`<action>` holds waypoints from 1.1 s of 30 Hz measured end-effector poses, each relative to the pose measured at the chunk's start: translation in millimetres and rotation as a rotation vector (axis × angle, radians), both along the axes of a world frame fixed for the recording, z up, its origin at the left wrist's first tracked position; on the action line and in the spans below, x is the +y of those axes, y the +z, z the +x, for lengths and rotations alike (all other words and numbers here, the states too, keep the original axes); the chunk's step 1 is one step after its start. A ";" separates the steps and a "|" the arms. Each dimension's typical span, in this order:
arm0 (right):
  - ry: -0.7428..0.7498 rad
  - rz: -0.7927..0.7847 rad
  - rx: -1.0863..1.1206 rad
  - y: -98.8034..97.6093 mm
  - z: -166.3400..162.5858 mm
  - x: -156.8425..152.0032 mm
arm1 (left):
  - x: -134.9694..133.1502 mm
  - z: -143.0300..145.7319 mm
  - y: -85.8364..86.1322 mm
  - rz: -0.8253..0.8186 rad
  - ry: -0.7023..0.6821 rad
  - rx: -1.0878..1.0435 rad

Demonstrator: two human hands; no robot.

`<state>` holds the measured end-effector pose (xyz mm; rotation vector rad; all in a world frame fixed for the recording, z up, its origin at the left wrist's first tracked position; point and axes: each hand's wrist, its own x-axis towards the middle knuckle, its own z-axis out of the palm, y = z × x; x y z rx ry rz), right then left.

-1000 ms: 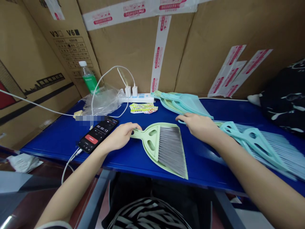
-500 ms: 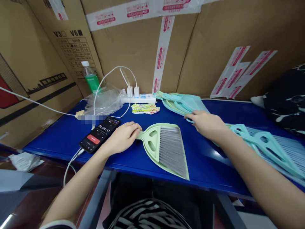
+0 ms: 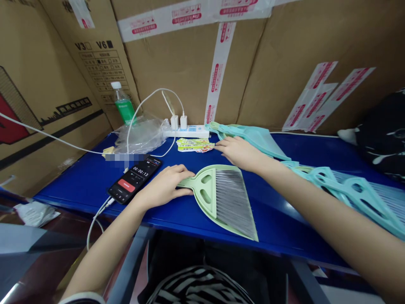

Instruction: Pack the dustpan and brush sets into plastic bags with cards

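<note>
A light green dustpan point(image 3: 201, 207) lies on the blue table with a grey-bristled hand brush point(image 3: 232, 198) nested in it. My left hand point(image 3: 169, 185) grips their handle end, thumb on the near side and fingers on the far side. Stretched forward, my right hand point(image 3: 238, 152) has its fingertips at the right edge of a small pile of yellow-and-white printed labels point(image 3: 194, 145). Its fingers look extended; whether they touch a label I cannot tell. Behind that hand lie stacked turquoise dustpan sets point(image 3: 261, 137), partly covered by it.
More turquoise brush-and-dustpan sets point(image 3: 357, 192) lie at the right, beyond my right forearm. A phone point(image 3: 136, 179) with a running timer and cable is left of my left hand. At the back are a power strip point(image 3: 193, 131), clear plastic bag point(image 3: 142, 133), bottle point(image 3: 124, 105) and cardboard walls.
My right hand has moved left, from the turquoise sets to the printed labels. My left hand's thumb and fingers now straddle the green handle more widely. The green set stays in place.
</note>
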<state>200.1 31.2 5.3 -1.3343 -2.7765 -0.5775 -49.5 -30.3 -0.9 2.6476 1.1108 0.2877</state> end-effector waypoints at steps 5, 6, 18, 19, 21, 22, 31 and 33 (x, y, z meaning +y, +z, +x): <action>0.057 0.039 -0.044 -5.9 -14.4 16.8 | 0.2 1.3 -0.3 0.047 0.016 0.062; 0.055 0.046 -0.046 -6.5 -16.2 18.0 | -0.1 1.7 -0.1 0.049 0.017 0.067; -0.004 0.111 -0.006 -4.3 -22.2 20.4 | -1.7 1.9 1.8 0.032 0.027 0.045; -0.007 0.117 0.000 -3.7 -21.0 20.0 | -1.7 1.8 1.7 0.030 0.027 0.043; -0.011 0.129 0.020 -1.2 -18.4 18.1 | -1.6 1.9 1.5 0.028 0.028 0.042; -0.018 0.131 0.032 0.6 -17.4 16.7 | -1.6 2.0 1.4 0.027 0.027 0.045; -0.130 -0.011 0.095 11.9 -26.8 7.7 | -0.3 1.0 -0.6 0.027 0.017 0.022; -0.128 -0.024 0.111 11.1 -28.0 7.2 | -0.5 1.2 -0.6 0.021 0.024 0.026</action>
